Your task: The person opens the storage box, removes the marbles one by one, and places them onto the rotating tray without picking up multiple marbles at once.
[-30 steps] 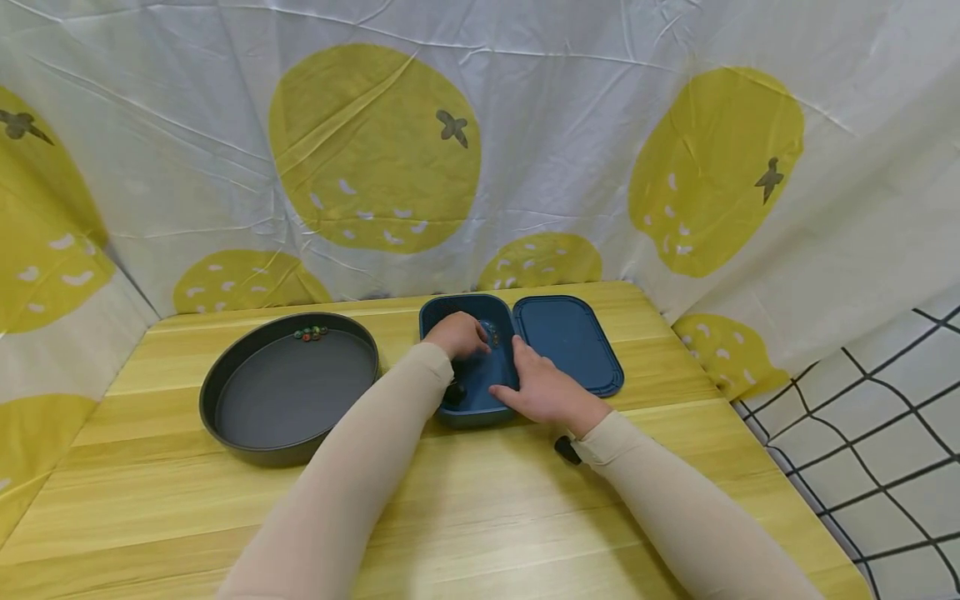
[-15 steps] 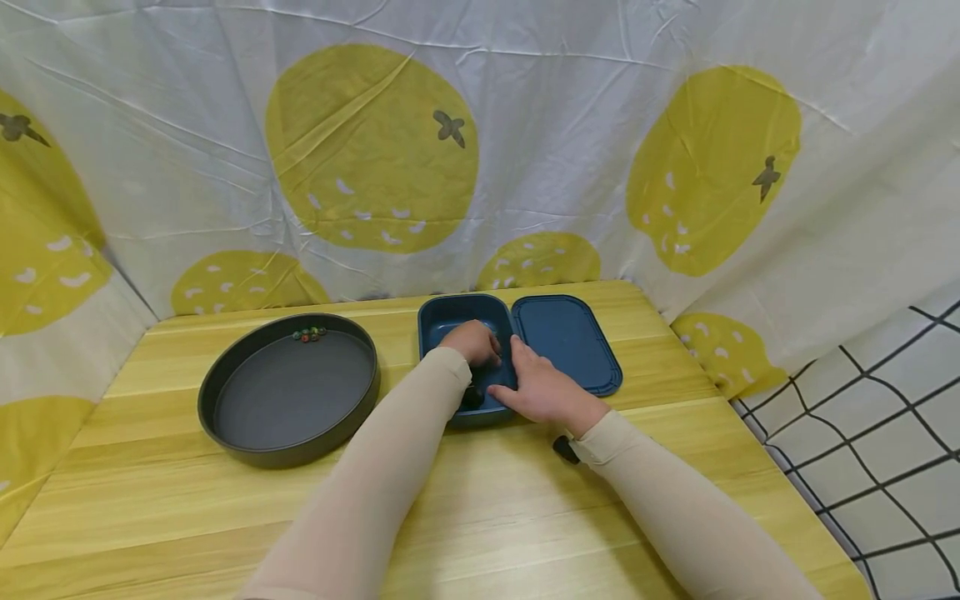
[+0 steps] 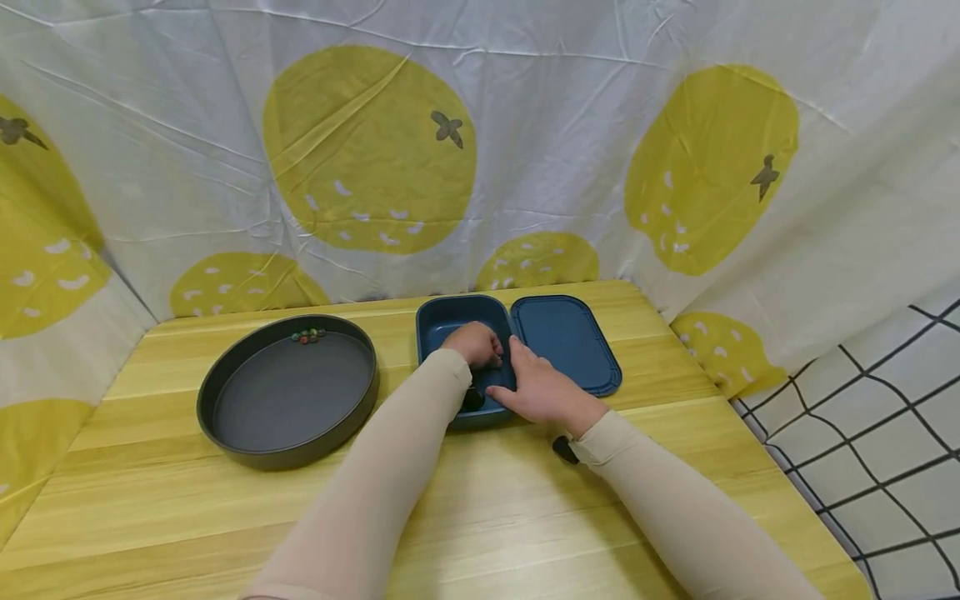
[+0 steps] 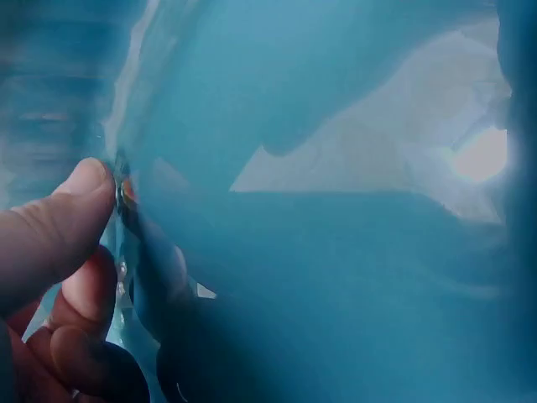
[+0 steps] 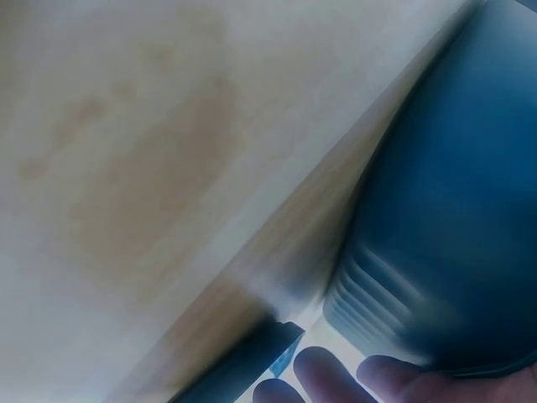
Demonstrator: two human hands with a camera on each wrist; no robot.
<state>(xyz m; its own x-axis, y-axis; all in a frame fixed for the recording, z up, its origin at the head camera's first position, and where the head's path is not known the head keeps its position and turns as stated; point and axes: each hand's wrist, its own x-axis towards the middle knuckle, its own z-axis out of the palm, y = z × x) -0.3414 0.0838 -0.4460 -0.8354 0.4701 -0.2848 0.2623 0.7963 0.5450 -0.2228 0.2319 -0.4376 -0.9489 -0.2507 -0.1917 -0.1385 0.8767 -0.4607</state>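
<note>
My left hand (image 3: pixel 476 344) is inside the blue rectangular container (image 3: pixel 431 317), fingers bent downward near its right wall. In the left wrist view, the thumb tip (image 4: pixel 87 178) is against a small glass marble (image 4: pixel 127 192) at the wall. More glassy specks lie below it, too blurred to make out. Whether the fingers pinch the marble is hidden. My right hand (image 3: pixel 546 390) rests with extended fingers along the container's right side, thumb toward its front corner. The right wrist view shows fingertips (image 5: pixel 323 375) beside the container's outer wall (image 5: pixel 453 210).
A round dark grey pan (image 3: pixel 292 392) stands to the left, with several coloured marbles (image 3: pixel 309 336) near its far rim. The blue lid (image 3: pixel 566 342) lies flat right of the container. Behind the wooden table (image 3: pixel 480 517) hangs a patterned white curtain (image 3: pixel 555 150).
From one second ago, my left hand has shifted slightly right and nearer within the container, now covering the marbles seen there before. It barely moves over the last half second. The right hand stays in place.
</note>
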